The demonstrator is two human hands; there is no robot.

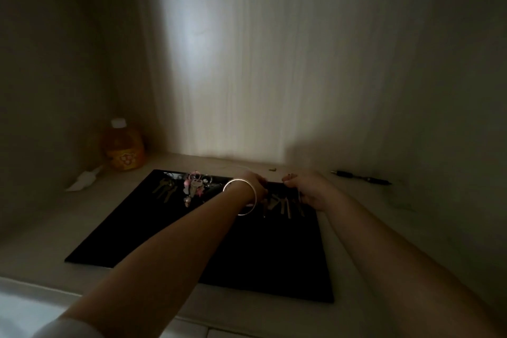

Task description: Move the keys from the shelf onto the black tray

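Note:
A flat black tray (131,233) lies on the dim shelf. On its far left corner rest a plain bunch of keys (164,190) and a bunch with pink charms (194,187). A third bunch of keys (282,204) hangs down over the far right part of the tray, held between both hands. My left hand (256,182), with a bangle on the wrist, grips its left side. My right hand (307,189) pinches its right side. Whether the key tips touch the tray is unclear in the dark.
An orange bottle (123,145) with a white cap stands in the back left corner. A white scrap (83,180) lies near it. A dark pen-like object (362,177) and a small screw (273,169) lie on the shelf behind the tray. Walls enclose the shelf.

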